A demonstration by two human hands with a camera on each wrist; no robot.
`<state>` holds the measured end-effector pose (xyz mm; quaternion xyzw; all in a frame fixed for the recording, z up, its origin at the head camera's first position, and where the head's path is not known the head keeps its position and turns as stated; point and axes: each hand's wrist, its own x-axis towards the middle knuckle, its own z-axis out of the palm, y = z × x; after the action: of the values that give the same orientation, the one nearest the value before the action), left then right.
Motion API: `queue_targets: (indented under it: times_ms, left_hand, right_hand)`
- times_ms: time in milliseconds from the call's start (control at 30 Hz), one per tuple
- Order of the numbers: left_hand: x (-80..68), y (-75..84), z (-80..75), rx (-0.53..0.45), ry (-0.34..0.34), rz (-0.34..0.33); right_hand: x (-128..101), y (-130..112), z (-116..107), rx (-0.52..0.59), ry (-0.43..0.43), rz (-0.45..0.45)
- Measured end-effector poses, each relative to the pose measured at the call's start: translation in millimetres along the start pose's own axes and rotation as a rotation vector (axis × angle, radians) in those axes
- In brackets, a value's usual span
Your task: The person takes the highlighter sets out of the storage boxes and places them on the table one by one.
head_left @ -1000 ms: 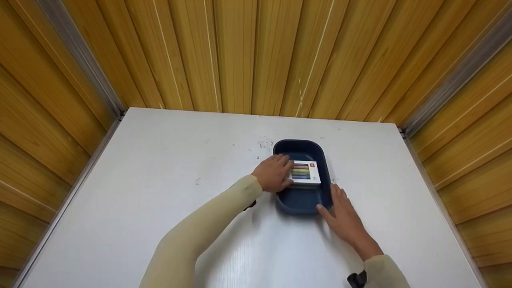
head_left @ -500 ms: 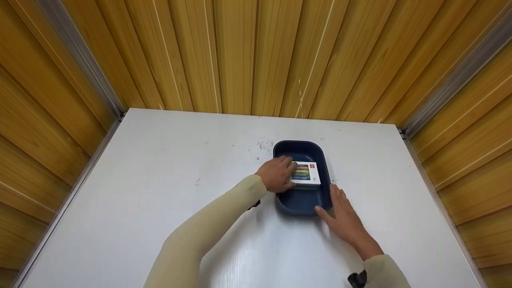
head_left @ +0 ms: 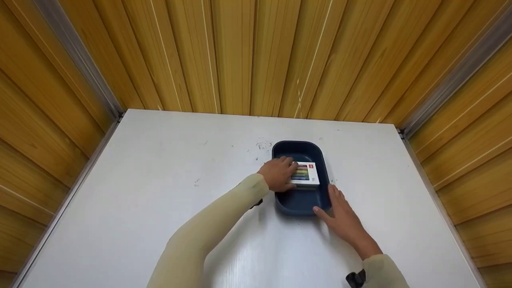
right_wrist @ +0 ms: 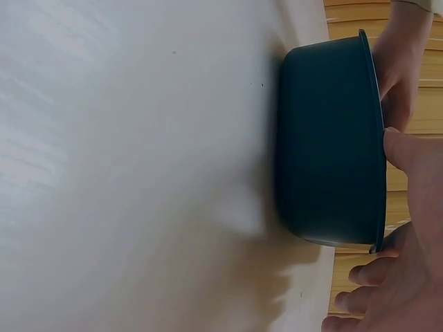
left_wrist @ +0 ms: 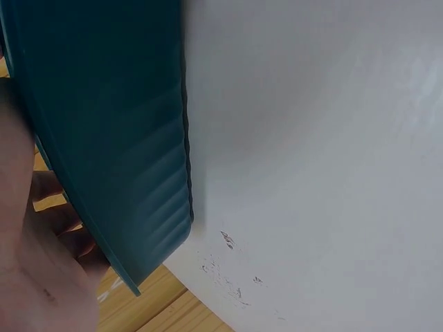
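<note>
A dark blue oblong tub (head_left: 300, 206) stands on the white table. Inside lies a white box of coloured sticks (head_left: 313, 176), its window showing several colours. My left hand (head_left: 276, 175) reaches over the tub's left rim and grips the box's left end, thumb on the near edge and fingers over the top. At the near right corner, my right hand (head_left: 345, 218) touches the tub, thumb at the rim and straight fingers along the outer side. In the left wrist view the tub's wall (left_wrist: 118, 138) hides the box. The right wrist view shows the right thumb (right_wrist: 398, 146) against the rim.
White tabletop (head_left: 160, 192) surrounds the tub, with dark scuff marks (head_left: 264, 145) behind it. Yellow wood-look panels (head_left: 236, 60) rise at the back and both sides, joined by grey metal posts (head_left: 80, 56).
My left hand has shifted slightly right over the box, covering a bit more of it. The right hand and tub stay almost where they were.
</note>
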<state>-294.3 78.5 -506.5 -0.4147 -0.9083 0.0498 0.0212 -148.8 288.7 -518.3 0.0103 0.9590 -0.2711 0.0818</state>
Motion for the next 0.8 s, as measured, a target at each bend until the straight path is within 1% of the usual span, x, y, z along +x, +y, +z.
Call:
queue_targets:
  times_ms: [200,400,667,800]
  left_hand:
    - [4.3,0.2,0.7,-0.018,-0.028,-0.010]
    - [8.1,1.7,1.3,-0.044,-0.051,-0.016]
    - [10.6,3.7,0.8,-0.046,-0.056,-0.030]
    - [11.5,4.2,-0.6,-0.029,-0.067,-0.024]
  right_hand:
    - [-0.5,-1.3,-1.0,0.020,-0.039,0.029]
    - [-0.1,-1.5,-2.7,0.005,-0.037,0.035]
    - [0.0,-1.7,-2.5,-0.004,-0.040,0.037]
    - [0.7,-1.4,-2.9,-0.006,-0.041,0.035]
